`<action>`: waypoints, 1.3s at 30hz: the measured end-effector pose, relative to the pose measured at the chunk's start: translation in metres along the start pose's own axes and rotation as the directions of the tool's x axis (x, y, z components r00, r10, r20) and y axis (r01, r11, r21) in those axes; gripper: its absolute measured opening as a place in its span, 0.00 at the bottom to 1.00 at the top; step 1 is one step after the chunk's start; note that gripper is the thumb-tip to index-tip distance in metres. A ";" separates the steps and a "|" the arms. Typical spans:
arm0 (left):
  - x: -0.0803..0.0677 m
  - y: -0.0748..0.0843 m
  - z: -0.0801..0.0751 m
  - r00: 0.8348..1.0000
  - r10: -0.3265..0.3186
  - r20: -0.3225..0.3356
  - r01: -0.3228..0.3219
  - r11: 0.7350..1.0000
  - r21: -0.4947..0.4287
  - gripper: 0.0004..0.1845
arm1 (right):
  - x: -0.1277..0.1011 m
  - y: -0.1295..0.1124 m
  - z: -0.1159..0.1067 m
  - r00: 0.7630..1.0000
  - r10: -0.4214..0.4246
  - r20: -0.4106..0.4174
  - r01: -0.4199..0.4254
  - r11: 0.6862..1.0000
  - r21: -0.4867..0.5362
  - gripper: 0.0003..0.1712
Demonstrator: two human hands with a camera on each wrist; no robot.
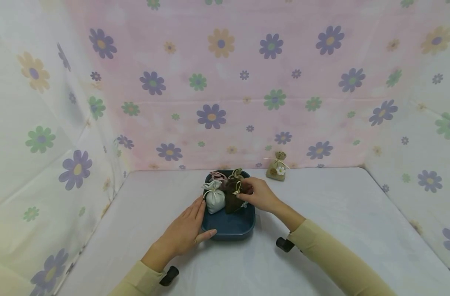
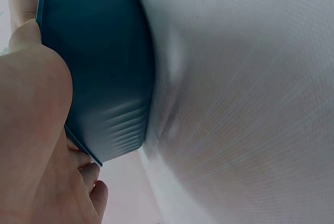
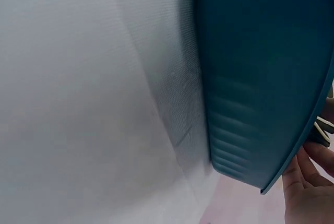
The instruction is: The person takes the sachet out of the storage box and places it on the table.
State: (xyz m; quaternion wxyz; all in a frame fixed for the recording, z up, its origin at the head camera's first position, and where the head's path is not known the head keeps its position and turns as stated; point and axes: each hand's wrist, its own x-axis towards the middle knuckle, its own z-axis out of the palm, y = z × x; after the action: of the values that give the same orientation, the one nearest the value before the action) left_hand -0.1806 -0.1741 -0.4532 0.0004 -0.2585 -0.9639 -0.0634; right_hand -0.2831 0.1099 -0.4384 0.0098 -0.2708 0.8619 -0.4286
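Blue plastic, by the look of it, makes up the square tray (image 1: 228, 230) that sits on the white cloth-covered table (image 1: 321, 197), close in front of the person. The left hand (image 1: 186, 232) rests flat against the tray's near left corner, fingers straight along the side wall and thumb lying on the front rim, steadying rather than clutching. The left wrist view shows the same thumb (image 2: 31, 88) pressed on the tray's smooth outer wall (image 2: 99, 67).

Just beyond, inside the tray, the right hand (image 1: 260, 195) pinches a dark brown pouch (image 1: 233, 197) near its tied neck, fingers curled round the gathered top. Touching it on the left stands a white pouch (image 1: 215, 198) with a pale cord, and behind these lie a pink pouch (image 1: 217, 175) and an olive one (image 1: 235, 173), crowded at the tray's far end.

Such pouches are likely light, soft and yielding, the filling shifting under pressure, so the cinched neck below the bow seems the surest place to take hold; squeezing the belly would only deform it. The tray looks stiff but smooth, and may slide on the cloth unless held.

Farthest off, near the flowered back wall (image 1: 225, 82), a tan pouch with a white flower (image 1: 277, 167) stands alone on the table, well apart from the tray.
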 end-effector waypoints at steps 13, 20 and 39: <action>0.001 0.000 0.001 1.000 0.007 -0.014 -0.007 1.000 0.006 0.55 | 0.005 0.001 0.006 0.998 -0.056 0.039 0.059 0.994 -0.093 0.08; 0.000 0.001 0.000 1.000 -0.003 -0.007 0.003 1.000 -0.008 0.55 | 0.005 0.003 0.009 0.996 -0.076 0.039 0.079 0.991 -0.107 0.07; 0.001 -0.001 0.001 1.000 0.000 -0.005 0.000 1.000 -0.013 0.55 | -0.003 -0.013 -0.012 0.999 -0.035 0.009 0.034 0.999 0.036 0.05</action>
State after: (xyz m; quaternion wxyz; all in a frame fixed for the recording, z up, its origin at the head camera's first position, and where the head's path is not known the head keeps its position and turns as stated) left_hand -0.1821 -0.1739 -0.4540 0.0012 -0.2583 -0.9635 -0.0703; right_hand -0.2772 0.1134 -0.4219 0.0113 -0.2874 0.8492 -0.4428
